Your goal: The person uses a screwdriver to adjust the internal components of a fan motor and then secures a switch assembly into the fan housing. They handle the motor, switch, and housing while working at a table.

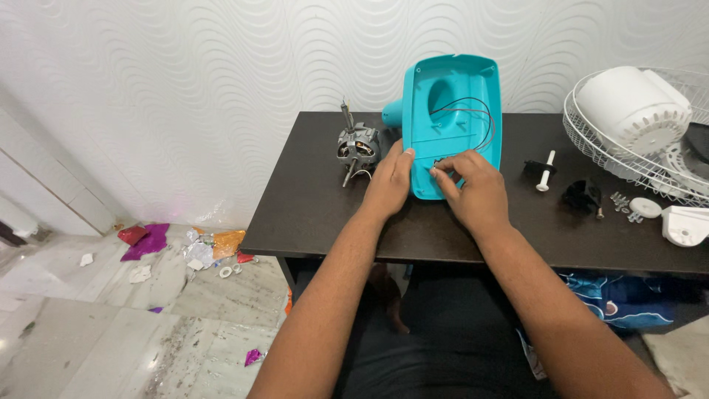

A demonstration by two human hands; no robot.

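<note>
— Left hand (389,179)?
— Palm down, fingers together and pointing up and away, thumb spread out to the right, wrist straight. Forearm bare, running up from the lower middle of the view, leaning slightly rightward.

— And the right hand (473,186)?
— Also palm down, knuckles raised, fingers curled inward toward the left, fingertips (437,171) pinched close together. Wrist bent a little to the left. Forearm bare, coming in from the lower right corner at a slant.

— Apart or touching?
— Near each other, not touching; forearms spreading wider toward the bottom edge
</note>
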